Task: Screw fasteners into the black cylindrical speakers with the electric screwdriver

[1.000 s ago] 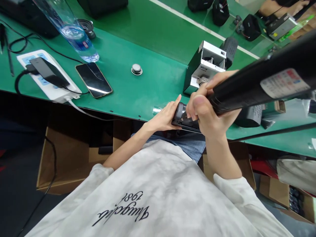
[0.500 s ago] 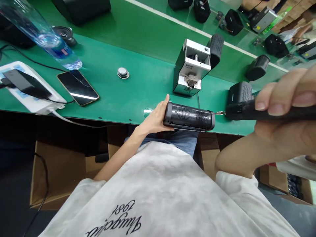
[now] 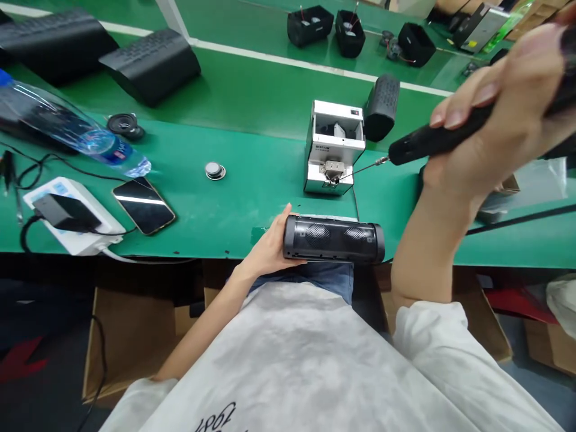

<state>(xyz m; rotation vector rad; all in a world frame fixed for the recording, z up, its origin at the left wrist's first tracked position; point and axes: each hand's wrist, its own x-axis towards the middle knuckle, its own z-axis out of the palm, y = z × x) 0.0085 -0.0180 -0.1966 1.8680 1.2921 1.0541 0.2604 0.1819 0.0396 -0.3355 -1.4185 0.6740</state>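
Observation:
My left hand (image 3: pixel 270 243) grips the left end of a black cylindrical speaker (image 3: pixel 333 239), which lies sideways at the table's front edge with its perforated face up. My right hand (image 3: pixel 490 111) is wrapped round the black handle of an electric screwdriver (image 3: pixel 432 141), raised over the right side. Its thin bit points left and its tip is at the front of a white box-shaped screw feeder (image 3: pixel 335 147), by the small metal outlet. Whether a screw sits on the tip is too small to tell.
On the green table (image 3: pixel 252 198) are a round metal part (image 3: pixel 215 171), a phone (image 3: pixel 144 205), a power strip (image 3: pixel 74 216), a water bottle (image 3: pixel 96 141) and a small speaker driver (image 3: pixel 125 126). Black speaker housings (image 3: pixel 153 66) stand farther back. An open cardboard box (image 3: pixel 130 336) sits below.
The screwdriver has left the speaker's right end and swung up and away, its tip now at the screw feeder. My left hand still holds the speaker. The whole view has shifted.

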